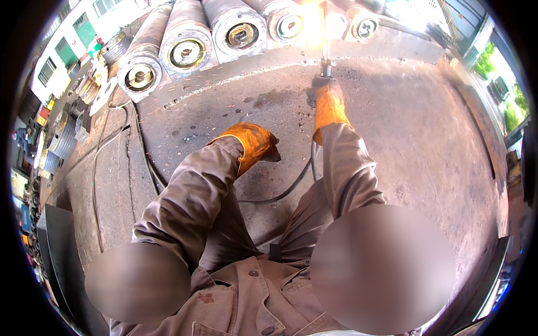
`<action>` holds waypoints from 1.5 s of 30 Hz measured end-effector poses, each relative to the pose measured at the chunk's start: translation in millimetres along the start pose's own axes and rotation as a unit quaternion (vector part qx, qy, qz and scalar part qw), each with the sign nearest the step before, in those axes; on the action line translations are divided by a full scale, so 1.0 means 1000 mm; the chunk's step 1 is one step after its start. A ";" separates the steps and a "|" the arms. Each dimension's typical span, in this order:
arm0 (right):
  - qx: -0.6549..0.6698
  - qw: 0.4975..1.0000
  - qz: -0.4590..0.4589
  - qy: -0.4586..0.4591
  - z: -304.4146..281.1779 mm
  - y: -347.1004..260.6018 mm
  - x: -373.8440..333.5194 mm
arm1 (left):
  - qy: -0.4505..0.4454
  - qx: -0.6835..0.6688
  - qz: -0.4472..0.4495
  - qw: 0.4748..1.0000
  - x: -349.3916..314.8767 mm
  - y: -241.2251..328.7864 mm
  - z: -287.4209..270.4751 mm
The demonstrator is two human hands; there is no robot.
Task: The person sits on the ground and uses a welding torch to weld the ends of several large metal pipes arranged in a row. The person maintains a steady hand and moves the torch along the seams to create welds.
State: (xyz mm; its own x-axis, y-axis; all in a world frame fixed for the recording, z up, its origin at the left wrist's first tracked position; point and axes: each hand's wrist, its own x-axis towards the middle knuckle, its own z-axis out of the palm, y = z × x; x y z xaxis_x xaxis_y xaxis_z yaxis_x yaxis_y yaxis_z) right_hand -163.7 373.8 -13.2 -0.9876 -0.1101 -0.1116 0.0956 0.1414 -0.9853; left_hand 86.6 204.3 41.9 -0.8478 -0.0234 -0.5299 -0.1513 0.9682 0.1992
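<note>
My right hand [329, 101], in an orange work glove, is closed around a torch [326, 68] and reaches forward. Its far end disappears into a bright flame [314, 22] at the row of thick steel cylinders. Glare washes out the cylinder faces beside the flame. A round-ended cylinder [282, 28] lies just left of the glare. My left hand [252, 147], gloved in orange too, hangs loosely in front of my left knee with nothing visible in it; its fingers are partly hidden. A dark hose [280, 197] curves from under my right forearm across between my legs.
More cylinders [186, 53] lie side by side along the far edge of the rusty steel floor [426, 145]. Hoses [140, 140] run along the left. Coils and metal parts [64, 134] crowd the left side. Small sparks scatter near the cylinders.
</note>
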 end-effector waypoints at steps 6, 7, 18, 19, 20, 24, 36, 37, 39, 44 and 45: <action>0.043 0.999 0.029 -0.008 0.002 -0.008 -0.012 | -0.012 0.006 0.000 1.000 -0.005 0.009 -0.007; 0.046 0.999 0.024 -0.011 -0.003 -0.003 -0.005 | -0.008 0.014 0.007 1.000 -0.004 0.013 -0.008; -0.114 0.983 0.141 -0.004 0.006 -0.019 -0.012 | 0.004 -0.018 0.041 0.999 -0.001 -0.001 -0.001; -0.115 0.984 0.138 -0.001 0.003 -0.016 -0.008 | 0.014 -0.022 0.052 0.998 -0.001 0.000 -0.001; -0.116 0.984 0.135 0.003 0.000 -0.013 -0.005 | 0.010 -0.022 0.051 0.998 0.000 0.002 -0.001; -0.032 0.996 0.087 0.003 0.004 0.000 -0.010 | -0.013 -0.020 0.026 0.999 0.006 -0.002 0.000; -0.036 0.992 0.120 -0.029 0.008 -0.023 -0.023 | -0.034 0.006 -0.001 0.999 0.002 0.003 -0.003; -0.029 0.994 0.104 -0.035 0.011 -0.023 -0.021 | -0.035 0.003 -0.005 0.999 -0.005 0.003 -0.008; -0.024 0.997 0.079 -0.015 -0.012 -0.005 0.000 | -0.038 0.014 0.019 0.999 0.005 0.021 -0.011; -0.015 0.996 0.088 -0.014 0.000 -0.010 -0.006 | -0.033 0.017 0.000 0.999 -0.004 0.017 -0.012; -0.012 0.995 0.095 -0.012 0.000 -0.013 -0.009 | -0.032 0.017 0.001 0.999 -0.005 0.018 -0.013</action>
State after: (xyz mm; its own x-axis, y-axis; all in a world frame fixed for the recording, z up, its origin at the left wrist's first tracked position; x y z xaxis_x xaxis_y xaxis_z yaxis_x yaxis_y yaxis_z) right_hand -156.1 373.0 0.4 -0.9486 -0.1022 -0.2995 0.2778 0.1847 -0.9427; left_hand 81.7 218.4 59.4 -0.8132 -0.0074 -0.5820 -0.1320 0.9762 0.1721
